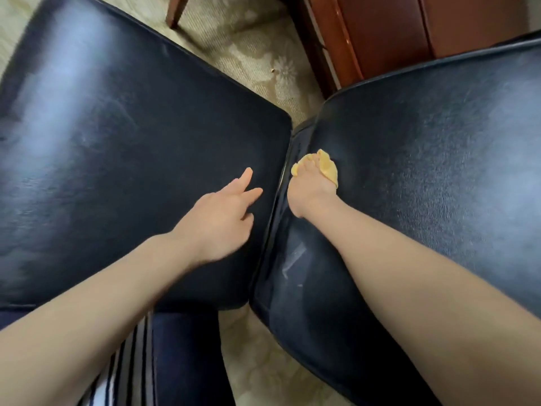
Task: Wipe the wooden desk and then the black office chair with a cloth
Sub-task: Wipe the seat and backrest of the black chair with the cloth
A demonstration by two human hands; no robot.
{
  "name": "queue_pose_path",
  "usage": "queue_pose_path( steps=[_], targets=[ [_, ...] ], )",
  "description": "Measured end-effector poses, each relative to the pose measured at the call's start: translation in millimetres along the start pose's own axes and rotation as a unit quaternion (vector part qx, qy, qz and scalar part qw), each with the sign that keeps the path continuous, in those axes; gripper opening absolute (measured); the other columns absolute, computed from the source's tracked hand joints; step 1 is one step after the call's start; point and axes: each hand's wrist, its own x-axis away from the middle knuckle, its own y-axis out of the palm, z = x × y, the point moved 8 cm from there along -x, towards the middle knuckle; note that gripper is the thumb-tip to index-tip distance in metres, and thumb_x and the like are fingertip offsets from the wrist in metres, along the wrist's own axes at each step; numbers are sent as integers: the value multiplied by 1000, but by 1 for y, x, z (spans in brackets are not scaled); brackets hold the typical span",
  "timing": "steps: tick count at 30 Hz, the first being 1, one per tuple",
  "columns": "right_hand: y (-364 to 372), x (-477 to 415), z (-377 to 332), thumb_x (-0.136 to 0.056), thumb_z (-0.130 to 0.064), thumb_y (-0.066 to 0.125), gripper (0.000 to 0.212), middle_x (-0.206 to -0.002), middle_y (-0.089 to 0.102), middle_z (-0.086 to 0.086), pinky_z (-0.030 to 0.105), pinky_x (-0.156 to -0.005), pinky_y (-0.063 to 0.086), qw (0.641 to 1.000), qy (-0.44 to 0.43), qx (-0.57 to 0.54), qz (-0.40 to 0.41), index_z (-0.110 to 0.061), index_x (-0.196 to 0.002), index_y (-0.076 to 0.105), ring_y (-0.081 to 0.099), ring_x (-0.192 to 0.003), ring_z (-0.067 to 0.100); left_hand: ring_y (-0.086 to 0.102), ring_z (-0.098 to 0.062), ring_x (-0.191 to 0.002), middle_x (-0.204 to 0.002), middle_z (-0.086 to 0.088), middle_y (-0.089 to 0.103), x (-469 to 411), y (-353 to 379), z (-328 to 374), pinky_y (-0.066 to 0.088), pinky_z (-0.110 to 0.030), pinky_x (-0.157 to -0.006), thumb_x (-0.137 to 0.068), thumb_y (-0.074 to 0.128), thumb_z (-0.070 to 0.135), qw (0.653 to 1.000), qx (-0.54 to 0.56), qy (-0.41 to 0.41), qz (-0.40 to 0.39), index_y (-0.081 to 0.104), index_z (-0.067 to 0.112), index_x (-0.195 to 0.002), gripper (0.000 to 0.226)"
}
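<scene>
The black office chair (117, 127) filled most of the view as two glossy padded panels that met at a narrow seam near the middle. The yellow cloth (328, 168) lay bunched on the chair's right-hand panel (424, 142), just beside that seam, with its edges showing past the fingertips and along the outer side of the palm. The right hand (308, 190) was spread on top of the cloth, fingers (307, 161) extended rather than curled around it, pressing it flat against the chair. The left hand (218, 218) rested on the chair's other panel, close to the seam and apart from the cloth; it held nothing, its index and middle fingers reaching forward loosely and the remaining fingers tucked slightly under. Beyond the chair's far edge stood the reddish wooden table (395, 27), and a pale patterned carpet (263, 57) showed between the table and the chair. At the chair's near edge were a striped garment (126, 364) and dark trousers (184, 361).
</scene>
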Motion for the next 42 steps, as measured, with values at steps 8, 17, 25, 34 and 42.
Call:
queue_pose_path(
  steps=[8, 17, 25, 34, 42],
  targets=[
    [44, 107, -117, -96, -26, 40, 45, -135, 49, 8, 32, -106, 28, 985, -149, -50, -64, -14, -139, 41, 44, -118, 27, 37, -22, -133, -160, 2, 4, 3, 4, 27, 32, -37, -106, -95, 34, 9, 998, -56, 8, -22, 37, 18, -142, 48],
    [53, 211, -47, -96, -13, 37, 47, -149, 27, 0, 40, -115, 15, 952, -79, -282, 91, -20, -143, 36, 20, -140, 21, -1, -10, -145, -159, 10, -7, -8, 34, 100, 14, -25, -112, -96, 36, 6, 988, 25, 115, -100, -4, 33, -150, 72],
    [48, 247, 120, -90, -19, 50, 39, -138, 51, 9, 45, -111, 19, 933, 174, -220, 224, -20, -128, 58, 45, -129, 31, -5, -9, -145, -158, 11, -6, -1, 22, 89, 8, -26, -114, -96, 35, 5, 984, -6, 127, -122, 1, 30, -151, 69],
    [11, 122, 139, -100, -17, 35, 52, -159, 3, 9, 48, -117, -4, 888, 281, -286, 224, -17, -150, 19, 0, -144, 34, -6, -6, -144, -158, 14, -2, 16, 13, 24, 5, -20, -110, -93, 34, -1, 987, -24, 99, -122, 6, 31, -151, 71],
    [-6, 49, 51, -101, -16, 30, 52, -157, 3, 14, 41, -116, 1, 922, 229, -245, 193, -7, -149, 12, 2, -144, 31, -1, -8, -145, -158, 11, 4, -4, 19, 0, 8, -20, -110, -89, 31, -7, 989, -52, 105, -88, 12, 29, -151, 74]
  ],
)
